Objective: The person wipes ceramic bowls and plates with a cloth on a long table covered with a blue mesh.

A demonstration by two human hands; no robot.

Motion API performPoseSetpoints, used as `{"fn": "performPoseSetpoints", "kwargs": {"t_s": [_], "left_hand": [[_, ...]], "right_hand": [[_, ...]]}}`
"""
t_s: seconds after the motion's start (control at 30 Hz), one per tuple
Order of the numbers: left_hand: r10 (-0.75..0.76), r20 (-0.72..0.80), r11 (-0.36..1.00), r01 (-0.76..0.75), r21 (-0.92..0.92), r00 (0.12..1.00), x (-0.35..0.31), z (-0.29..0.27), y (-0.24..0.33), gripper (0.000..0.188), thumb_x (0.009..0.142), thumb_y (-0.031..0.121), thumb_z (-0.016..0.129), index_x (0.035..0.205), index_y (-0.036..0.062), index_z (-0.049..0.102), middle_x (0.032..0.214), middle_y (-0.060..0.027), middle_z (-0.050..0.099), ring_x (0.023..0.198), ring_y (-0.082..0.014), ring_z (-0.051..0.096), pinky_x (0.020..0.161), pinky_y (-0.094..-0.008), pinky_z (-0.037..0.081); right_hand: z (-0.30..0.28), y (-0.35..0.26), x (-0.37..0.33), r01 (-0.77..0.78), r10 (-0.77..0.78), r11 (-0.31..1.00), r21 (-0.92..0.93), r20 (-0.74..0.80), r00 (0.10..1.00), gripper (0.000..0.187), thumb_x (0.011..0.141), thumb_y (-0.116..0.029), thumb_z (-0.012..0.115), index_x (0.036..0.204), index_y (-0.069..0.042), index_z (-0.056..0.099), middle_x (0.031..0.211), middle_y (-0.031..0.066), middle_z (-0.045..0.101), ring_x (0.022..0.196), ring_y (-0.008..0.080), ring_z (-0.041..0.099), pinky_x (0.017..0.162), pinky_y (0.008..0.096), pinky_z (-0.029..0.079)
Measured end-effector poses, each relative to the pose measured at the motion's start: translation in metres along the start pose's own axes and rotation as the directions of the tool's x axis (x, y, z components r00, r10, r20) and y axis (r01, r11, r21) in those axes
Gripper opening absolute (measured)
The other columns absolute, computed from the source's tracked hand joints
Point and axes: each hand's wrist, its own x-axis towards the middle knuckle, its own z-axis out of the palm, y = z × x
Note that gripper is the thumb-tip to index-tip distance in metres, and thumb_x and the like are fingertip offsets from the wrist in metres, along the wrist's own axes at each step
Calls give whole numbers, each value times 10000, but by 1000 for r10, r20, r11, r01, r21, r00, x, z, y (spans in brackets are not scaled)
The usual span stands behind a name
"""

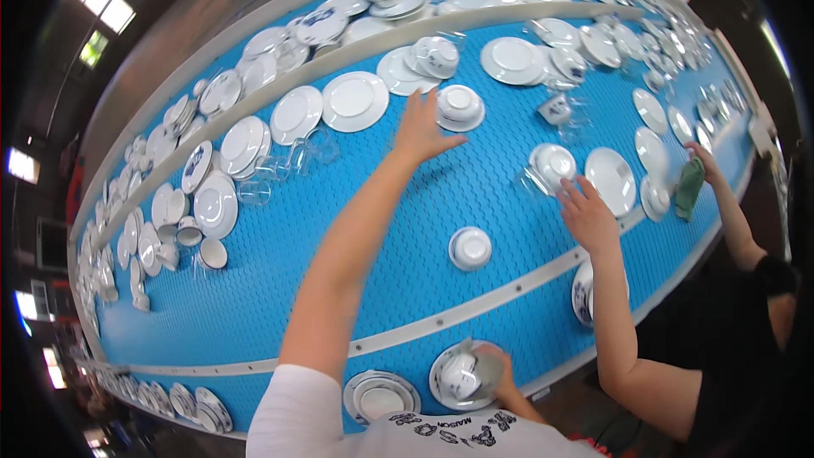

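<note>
My left hand (419,129) reaches out over the blue belt (381,220), fingers apart, at the left side of an upturned white bowl (460,108). Whether the fingertips touch the bowl's rim, I cannot tell. Close to my body, my right hand (504,375) is partly hidden behind a greyish, cloth-like thing (486,373) that it grips. That thing lies against a white bowl with blue decoration (459,376), above a blue-patterned plate (437,388). Another stack of white dishes (381,397) stands left of it. One upturned bowl (470,248) sits alone mid-belt.
At right a co-worker's open hand (591,215) hovers beside a bowl (553,164) and an oval plate (610,181); their other hand holds a green cloth (689,187). Pale rails (475,309) divide the belt. Plates (355,102), cups (213,253) and clear glasses (298,155) line the far side.
</note>
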Motion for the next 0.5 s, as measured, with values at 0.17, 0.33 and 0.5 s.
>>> {"fn": "performPoseSetpoints", "kwargs": {"t_s": [0.17,0.33,0.5], "left_hand": [[-32,-49,990,39,139,998,53,72,28,945,488,458,808,1274,116,410,1342,-241,287,1261,-418,243,1001,-477,268],[-43,-205,996,59,72,978,30,98,23,654,531,373,790,1100,167,544,1258,-160,383,1141,-375,361,944,-502,299],[-555,-62,663,397,-634,829,-73,33,3,531,656,318,735,1111,125,542,1164,-124,509,1009,-283,523,869,-430,429]], "right_hand": [[-168,50,270,523,-339,500,-691,400,852,364,704,-15,533,1053,-97,598,1196,33,527,1176,212,425,919,332,420],[-184,84,289,722,-460,446,-529,557,692,330,666,-116,585,996,-92,591,1158,23,522,1151,262,435,965,434,376],[-173,65,267,-303,-263,-949,-90,758,597,448,783,-372,533,1145,-112,491,1181,68,487,1209,239,372,931,363,387]]}}
